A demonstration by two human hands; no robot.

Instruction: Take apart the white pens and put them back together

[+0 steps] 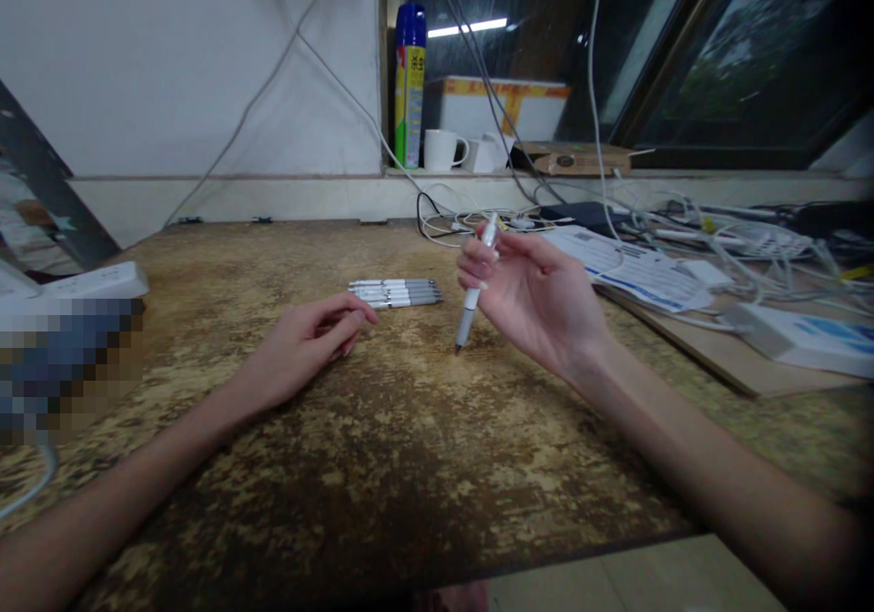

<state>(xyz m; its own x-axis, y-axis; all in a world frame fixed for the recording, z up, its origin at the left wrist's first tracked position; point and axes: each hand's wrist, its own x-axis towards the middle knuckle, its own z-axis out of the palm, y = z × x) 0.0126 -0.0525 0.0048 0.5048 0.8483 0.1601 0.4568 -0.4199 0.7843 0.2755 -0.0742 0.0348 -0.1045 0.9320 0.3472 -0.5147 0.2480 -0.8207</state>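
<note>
My right hand (539, 293) is closed round a white-and-grey pen (472, 299) and holds it above the table. The pen is tilted, with its dark tip pointing down and its clicker end up past my fingertips. My left hand (318, 343) rests on the worn brown tabletop (410, 466), its fingers loosely bent and nothing seen in them. Just beyond its fingertips lies a neat row of several similar pens (402, 291), side by side, grey ends to the right. My left fingers partly cover the near left end of that row.
Tangled cables (757, 239), printed papers (635, 266) and a white power strip (806, 334) lie on a board (724, 357) at the right. A spray can (411, 88) and a white mug (442, 150) stand on the window ledge. Another white power strip (96, 286) is at the left.
</note>
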